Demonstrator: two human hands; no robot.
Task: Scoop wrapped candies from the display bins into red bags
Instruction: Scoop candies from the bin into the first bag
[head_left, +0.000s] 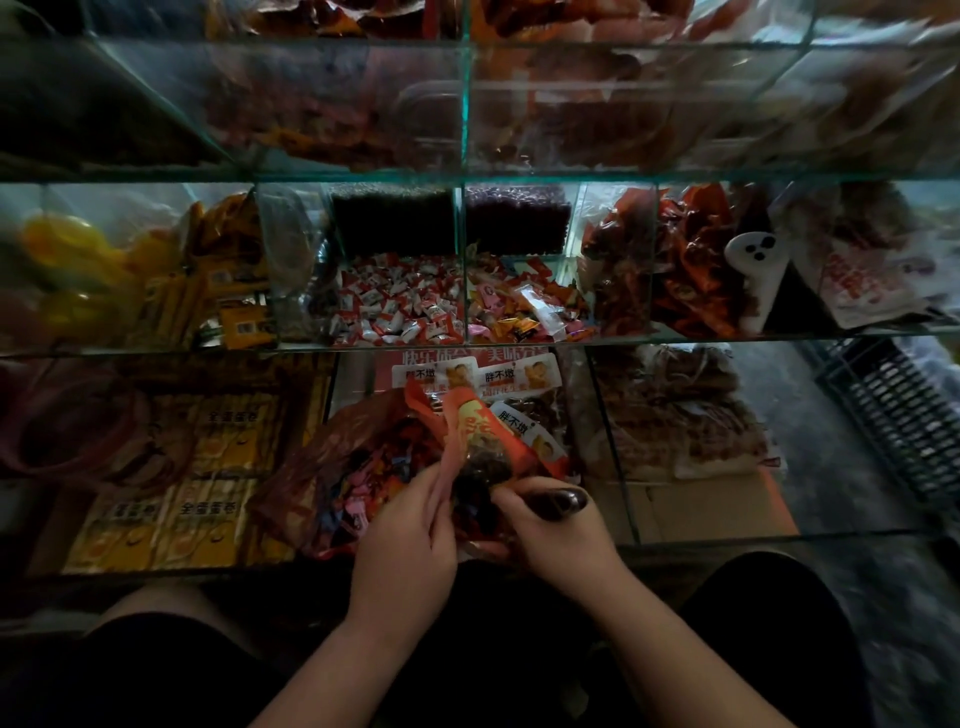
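A thin red plastic bag (337, 467) filled with colourful wrapped candies lies on the lowest glass shelf, just left of my hands. My left hand (405, 540) pinches the edge of a second, smaller red bag (470, 436) that holds dark candies. My right hand (556, 530) grips the other side of that bag, with a dark shiny scoop handle (563, 503) lying in its palm. Behind, on the middle shelf, a glass bin (400, 306) holds red-and-white wrapped candies and a neighbouring bin (524, 306) holds mixed candies.
Glass dividers and shelf edges (467, 345) cross the view above my hands. Yellow snack boxes (208, 467) lie at lower left, bagged snacks (675, 415) at lower right. A white ghost-shaped object (753, 270) stands in a right bin. A black crate (893, 410) sits on the floor.
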